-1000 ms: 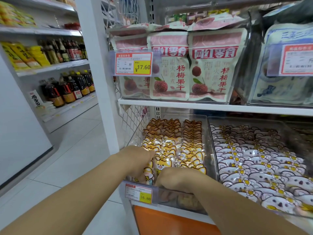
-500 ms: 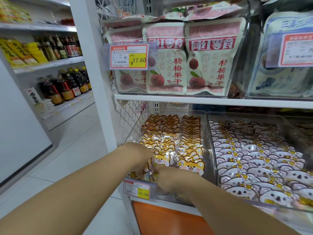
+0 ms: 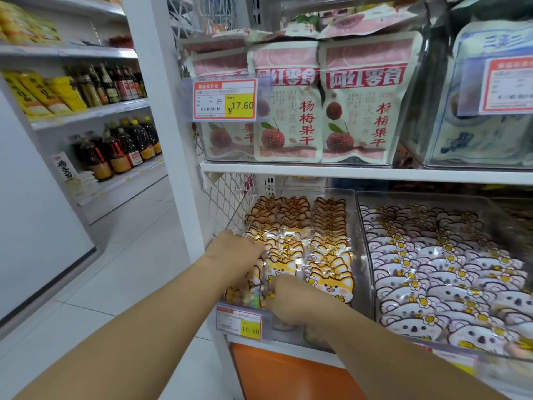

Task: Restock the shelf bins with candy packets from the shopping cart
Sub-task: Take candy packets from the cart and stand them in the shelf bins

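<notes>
A clear shelf bin [image 3: 356,226] on the lower shelf holds rows of orange dog-face candy packets [image 3: 328,241]. Both my hands are in its front left corner. My left hand [image 3: 236,252] curls down over the upright packets by the bin's left wall. My right hand [image 3: 291,298] curls over the bin's front row just behind the price tag [image 3: 239,320]. A packet of coloured candy [image 3: 253,290] stands between the two hands. The fingertips of both hands are hidden among the packets. The shopping cart is out of view.
A second clear bin [image 3: 366,255] of white koala-face packets sits to the right. Pink dried-fruit bags [image 3: 357,102] stand on the shelf above. A white upright post [image 3: 161,125] is on the left, with an aisle floor and bottle shelves [image 3: 115,151] beyond.
My right hand has slid a little left toward my left hand at the bin's front. Both stay in the same corner among the packets.
</notes>
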{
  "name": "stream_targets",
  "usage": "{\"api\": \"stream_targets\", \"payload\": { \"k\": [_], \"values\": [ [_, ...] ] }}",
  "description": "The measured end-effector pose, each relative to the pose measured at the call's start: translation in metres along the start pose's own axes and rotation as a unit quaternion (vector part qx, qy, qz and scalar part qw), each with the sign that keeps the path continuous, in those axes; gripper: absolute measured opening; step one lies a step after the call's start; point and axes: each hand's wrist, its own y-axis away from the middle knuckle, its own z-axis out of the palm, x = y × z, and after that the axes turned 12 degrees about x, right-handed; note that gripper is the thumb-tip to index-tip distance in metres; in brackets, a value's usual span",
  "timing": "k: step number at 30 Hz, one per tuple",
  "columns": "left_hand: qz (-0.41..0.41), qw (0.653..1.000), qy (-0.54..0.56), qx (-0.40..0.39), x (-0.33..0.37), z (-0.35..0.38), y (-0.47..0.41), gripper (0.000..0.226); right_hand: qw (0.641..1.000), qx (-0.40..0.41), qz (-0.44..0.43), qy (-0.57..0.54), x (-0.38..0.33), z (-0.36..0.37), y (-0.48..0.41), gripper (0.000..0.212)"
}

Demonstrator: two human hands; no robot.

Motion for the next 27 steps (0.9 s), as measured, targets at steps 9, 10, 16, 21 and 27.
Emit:
{"api": "stream_targets", "payload": {
  "k": [9,10,16,21,27],
  "values": [
    [-0.027,0.997,-0.028,0.06,-0.001,0.0,0.03,0.059,0.997,0.062,-0.019,0.035,-0.003,0.023,-0.042,0.019],
    [-0.022,0.998,-0.028,0.049,0.002,0.001,0.029,0.055,0.997,0.071,-0.015,0.024,-0.002,0.025,-0.043,0.019],
    [-0.031,0.999,-0.034,0.002,0.013,0.019,0.008,0.039,0.993,0.092,0.058,-0.039,-0.006,0.028,-0.044,0.044],
    [-0.029,0.999,-0.031,0.03,0.009,0.005,0.024,0.045,0.992,0.123,0.008,-0.023,-0.013,-0.004,-0.008,0.021],
    [-0.115,0.988,0.053,0.09,0.019,-0.032,0.062,0.055,0.978,0.178,-0.055,-0.092,-0.004,-0.044,0.059,0.018]
  ]
}}
